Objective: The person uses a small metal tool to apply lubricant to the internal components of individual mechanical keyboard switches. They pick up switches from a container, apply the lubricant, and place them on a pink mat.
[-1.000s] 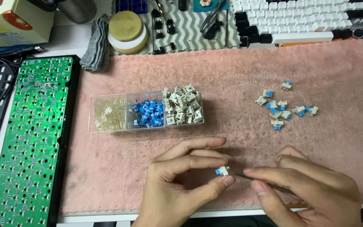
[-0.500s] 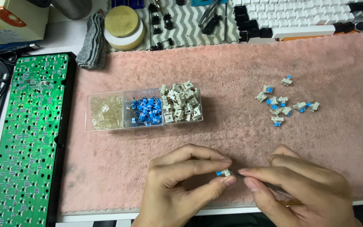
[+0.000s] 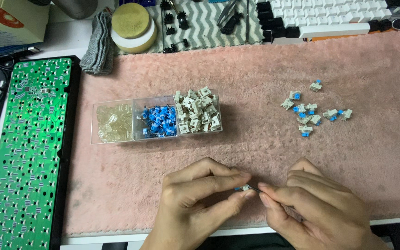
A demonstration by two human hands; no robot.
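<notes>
The keyboard switch (image 3: 242, 188), a small grey-and-blue part, sits low in the head view, pinched between the thumb and fingertips of the left hand (image 3: 195, 196) above the pink mat (image 3: 255, 139) that covers the table. The left grip is closed on it; the right hand (image 3: 315, 208) meets it from the other side, clenched around a thin metal tool (image 3: 254, 189) whose tip touches the switch. Farther up the mat stands a clear three-part box (image 3: 156, 118): clear pieces in its left compartment, blue stems in the middle, grey housings heaped on the right. Well apart to the right lies a loose cluster of assembled switches (image 3: 313, 109), grey with blue tops. A green circuit board (image 3: 26, 148) lies along the left edge, and a round tin (image 3: 133, 25) and a white keyboard (image 3: 329, 14) rest at the top. Judging from this, about ten switches are done, one is in hand, and the full compartments suggest that most of the work is left. Against the earlier frames, both hands sit a little lower and the view has shifted slightly; box and cluster lie as before.
</notes>
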